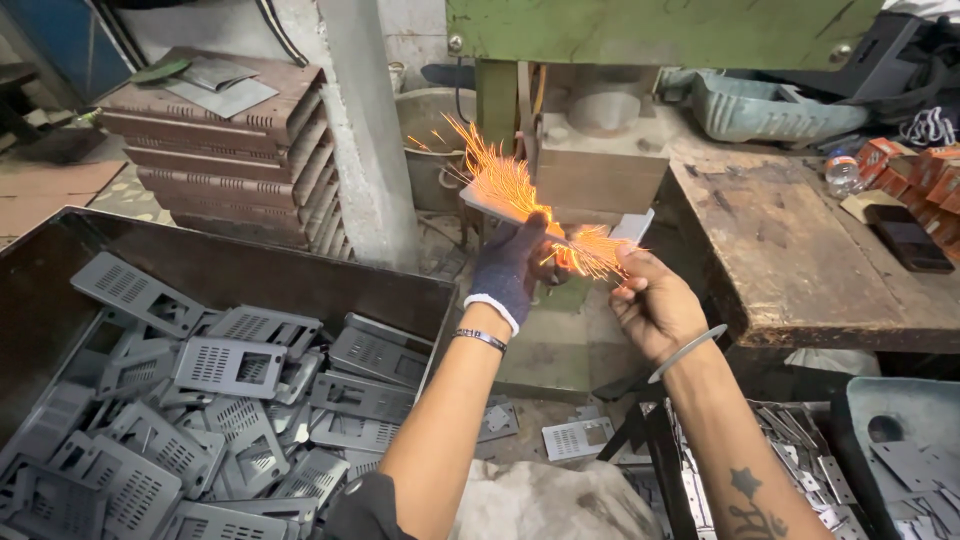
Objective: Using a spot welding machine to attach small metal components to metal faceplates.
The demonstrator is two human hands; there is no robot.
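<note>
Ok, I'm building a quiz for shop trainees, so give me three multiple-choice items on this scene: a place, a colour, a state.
1. Where does the large dark bin of grey perforated metal plates sit?
A. to the person's left
B. on the wooden workbench
C. on top of the green machine

2. What colour are the sparks?
A. blue
B. orange
C. green

3. How is the left hand covered?
A. bare
B. wrapped in tape
C. in a dark knit glove with a white cuff

Answers: 1 A, the bin fills the lower left beside the left arm. 2 B, they fan out bright orange above the flat grey metal plate. 3 C, only the right hand is bare.
</note>
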